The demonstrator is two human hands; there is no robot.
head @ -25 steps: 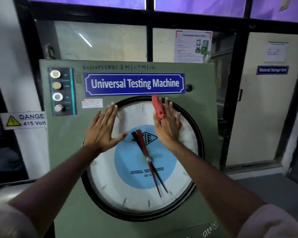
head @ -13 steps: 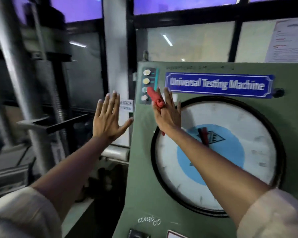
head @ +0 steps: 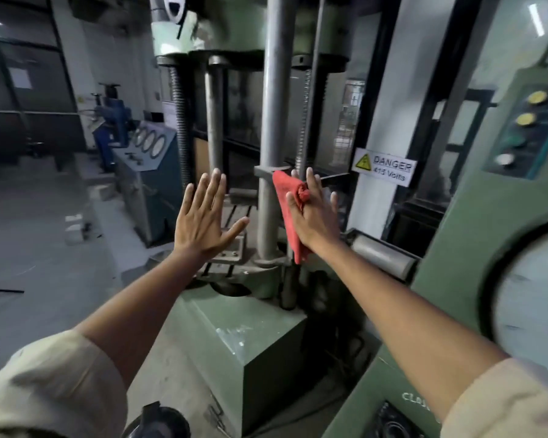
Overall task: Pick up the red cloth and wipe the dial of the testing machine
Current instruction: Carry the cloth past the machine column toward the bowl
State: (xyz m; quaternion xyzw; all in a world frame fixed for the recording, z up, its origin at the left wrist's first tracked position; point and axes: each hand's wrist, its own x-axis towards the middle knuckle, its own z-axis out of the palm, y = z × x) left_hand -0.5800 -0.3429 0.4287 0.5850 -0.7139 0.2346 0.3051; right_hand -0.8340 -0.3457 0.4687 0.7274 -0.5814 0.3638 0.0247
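Note:
My right hand point(head: 310, 213) is raised in the air with the red cloth point(head: 287, 213) held against its palm; part of the cloth pokes between the fingers. The hand and cloth hang in front of a steel column, well left of the dial. My left hand point(head: 204, 221) is beside it, fingers spread, holding nothing. The white dial point(head: 532, 298) with its black rim shows only partly at the right edge, on the green control cabinet point(head: 450, 270). Neither hand touches the dial.
The green loading frame point(head: 253, 336) with steel columns point(head: 274, 128) and threaded screws stands straight ahead. A "DANGER 415 Volts" sign point(head: 385, 167) hangs on the pillar. A button panel point(head: 525, 131) sits on the cabinet. A blue machine point(head: 146, 159) stands at left on the concrete floor.
The view has swung far left. Both hands left the dial and cabinet face and now hover before the loading frame. The right hand still holds the red cloth.

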